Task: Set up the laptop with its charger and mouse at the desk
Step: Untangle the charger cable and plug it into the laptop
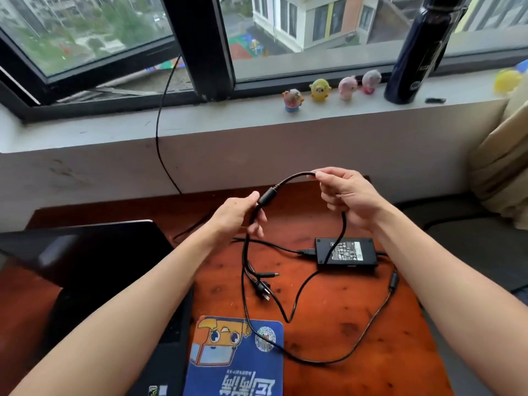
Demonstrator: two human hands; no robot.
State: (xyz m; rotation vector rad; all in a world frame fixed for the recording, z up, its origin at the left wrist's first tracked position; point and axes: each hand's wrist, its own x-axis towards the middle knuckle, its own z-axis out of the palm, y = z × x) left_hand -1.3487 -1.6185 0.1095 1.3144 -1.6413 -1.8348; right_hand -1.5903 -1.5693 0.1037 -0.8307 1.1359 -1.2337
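A black charger cable (288, 178) arches between my two hands above the desk. My left hand (240, 214) grips it just below its ferrite bead, and my right hand (344, 195) pinches it farther along. The black power brick (345, 252) lies label up on the wooden desk (328, 324), with cable loops trailing from both ends. The barrel plug (274, 274) and the wall plug (263, 290) lie on the desk left of the brick. The open black laptop (94, 252) sits at the left, partly behind my left forearm. No mouse is in view.
A blue mouse pad (237, 358) with a cartoon print lies at the desk's front. Several small toy figures (320, 90) and a dark bottle (414, 52) stand on the window sill. A thin black wire (160, 132) hangs down from the window. A beige cushion (500, 161) is at the right.
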